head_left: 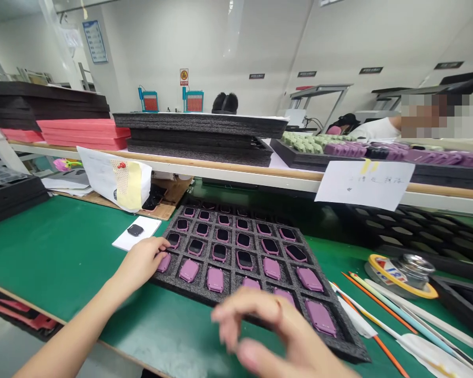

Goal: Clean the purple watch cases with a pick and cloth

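A black foam tray lies on the green mat and holds several pink smartwatch bodies in its pockets, some screen up and some back up. My left hand rests at the tray's near left corner, fingers curled over a pink watch body in the corner pocket. My right hand hovers blurred in front of the tray's near edge, fingers bent and apart, with nothing seen in it.
A white card with a dark watch body lies left of the tray. Sticks and swabs and a tape roll with a glass jar lie right. More foam trays and a shelf edge stand behind. A person sits far right.
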The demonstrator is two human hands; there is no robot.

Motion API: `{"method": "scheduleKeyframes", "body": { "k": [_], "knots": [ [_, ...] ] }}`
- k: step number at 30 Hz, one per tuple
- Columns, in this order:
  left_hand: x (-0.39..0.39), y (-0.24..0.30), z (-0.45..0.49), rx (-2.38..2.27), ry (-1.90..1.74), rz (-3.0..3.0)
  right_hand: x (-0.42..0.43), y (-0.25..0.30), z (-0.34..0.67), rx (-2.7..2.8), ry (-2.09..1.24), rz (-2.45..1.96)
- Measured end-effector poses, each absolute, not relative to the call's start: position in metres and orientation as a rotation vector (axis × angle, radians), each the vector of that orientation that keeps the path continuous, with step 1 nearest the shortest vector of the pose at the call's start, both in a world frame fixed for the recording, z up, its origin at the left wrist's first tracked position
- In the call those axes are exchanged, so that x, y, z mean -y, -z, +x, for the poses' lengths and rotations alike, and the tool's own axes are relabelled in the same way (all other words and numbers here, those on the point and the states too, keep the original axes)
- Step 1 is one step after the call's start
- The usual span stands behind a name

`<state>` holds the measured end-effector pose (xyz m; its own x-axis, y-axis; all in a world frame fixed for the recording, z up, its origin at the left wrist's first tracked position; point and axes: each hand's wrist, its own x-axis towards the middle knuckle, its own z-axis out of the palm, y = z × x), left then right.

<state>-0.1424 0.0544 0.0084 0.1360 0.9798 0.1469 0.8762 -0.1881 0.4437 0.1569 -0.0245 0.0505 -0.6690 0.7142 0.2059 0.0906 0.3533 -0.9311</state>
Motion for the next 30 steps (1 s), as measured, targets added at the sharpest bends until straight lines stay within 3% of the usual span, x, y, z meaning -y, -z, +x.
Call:
{"method": "scheduleKeyframes", "body": {
  "k": [2, 5, 15, 21, 30],
  "knots": [
    [-0.06, -0.008, -0.14, -1.814, -0.583, 2.177, -0.017, -0.045, 0.158, 2.432, -0.588, -1.171],
    [-0.069, -0.008, -0.137, -1.812, -0.547, 2.195, -0.068, -0.033, 0.167, 2.562, -0.375, -1.43],
    [-0.103, -0.01, -0.136, -1.907, -0.365, 2.117, -0.106, -0.025, 0.167, 2.768, -0.349, -1.611],
    [-0.123, -0.013, -0.131, -1.819, -0.246, 2.019, -0.106, -0.032, 0.142, 2.748, -0.332, -1.472],
    [-0.107, -0.015, -0.078, -1.777, -0.317, 2.039, -0.108, -0.022, 0.109, 2.727, -0.268, -1.57]
  ]
}}
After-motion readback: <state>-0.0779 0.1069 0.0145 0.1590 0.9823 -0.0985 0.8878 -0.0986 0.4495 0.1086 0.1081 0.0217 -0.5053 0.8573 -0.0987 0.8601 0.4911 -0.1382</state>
